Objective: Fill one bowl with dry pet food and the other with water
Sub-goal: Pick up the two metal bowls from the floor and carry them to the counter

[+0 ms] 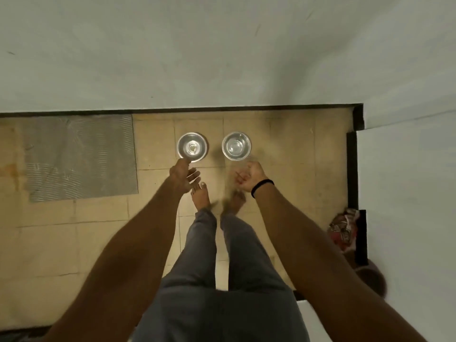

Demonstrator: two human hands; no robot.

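Note:
Two shiny steel bowls stand side by side on the tiled floor near the wall, the left bowl [192,146] and the right bowl [236,145]. Both look bare inside, showing only reflections. My left hand [183,175] reaches down just below the left bowl's near rim, fingers relaxed and holding nothing. My right hand [250,176], with a black band at the wrist, hangs below the right bowl with fingers loosely curled and nothing in it; it is somewhat blurred.
A grey ribbed mat [79,156] lies on the floor to the left. My bare feet [201,197] stand just behind the bowls. A red patterned bag [343,230] sits at the right by a dark door frame [352,169]. A pale wall [197,58] rises behind the bowls.

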